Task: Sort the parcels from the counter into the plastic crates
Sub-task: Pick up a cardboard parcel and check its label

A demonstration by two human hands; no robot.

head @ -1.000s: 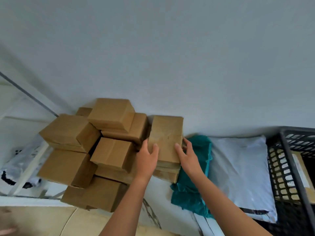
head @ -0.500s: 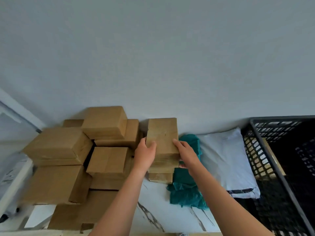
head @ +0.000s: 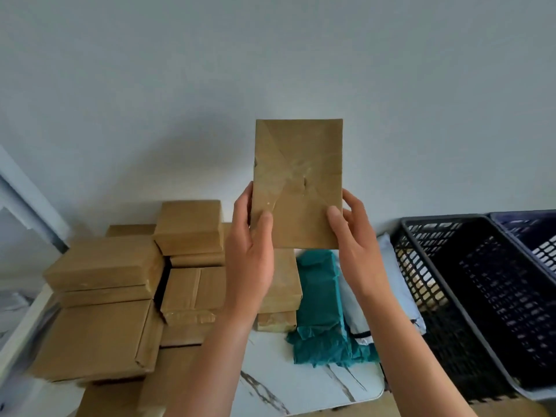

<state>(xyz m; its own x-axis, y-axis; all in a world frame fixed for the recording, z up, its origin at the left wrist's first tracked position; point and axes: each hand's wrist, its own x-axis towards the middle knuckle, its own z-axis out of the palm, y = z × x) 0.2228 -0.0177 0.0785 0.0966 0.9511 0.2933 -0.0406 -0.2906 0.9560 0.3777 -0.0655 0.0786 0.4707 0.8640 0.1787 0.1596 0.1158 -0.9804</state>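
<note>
Brown taped parcel (head: 298, 182), upright above the table (head: 270, 386), is pinched low between the fingers of the left hand (head: 249, 260) and right hand (head: 358, 251); something tan shows through the black crate (head: 445, 220) mesh.

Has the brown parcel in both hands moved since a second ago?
Yes. The brown parcel has risen off the stack beside the teal parcel and is now upright above it, gripped by the left hand and right hand.

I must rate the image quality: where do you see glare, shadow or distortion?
Head view: tape glare on the held brown parcel; its soft shadow on the wall, left of it; the wide-angle lens slants the black crate; little blur.
</note>
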